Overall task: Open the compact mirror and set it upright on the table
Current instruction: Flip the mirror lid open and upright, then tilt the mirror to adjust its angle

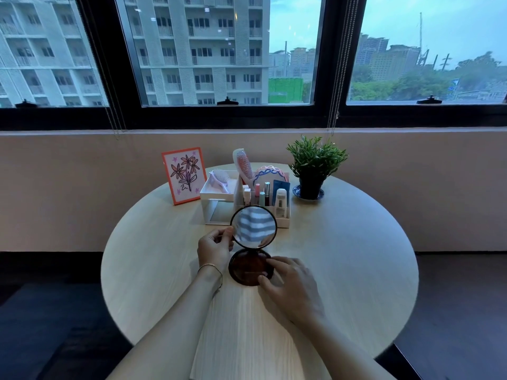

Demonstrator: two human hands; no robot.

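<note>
Mirror (253, 244), a round compact, stands open near the middle of the round table (343, 270): its dark base lies flat on the wood and its lid rises upright from the far edge, glass toward us, reflecting blue and white stripes. We see the left hand (215, 249) pinching the lid's left rim between thumb and fingertips, so this grip is closed on the mirror; a thin bracelet (212, 267) circles the wrist. We see the right hand (290, 289) with fingers spread and curved over the right side of the base, fingertips touching its rim; it rests against the mirror rather than enclosing it. Just behind the lid stands a white organizer (219, 193) holding a hairbrush (219, 178), a comb (242, 164), lipsticks (258, 190) and a small tube (280, 204). To its left leans a framed flower drawing (184, 175); to its right a potted plant (314, 165) sits on a blue saucer (307, 193). Beyond the table runs a wall under a dark-framed window (225, 116) showing apartment blocks.
</note>
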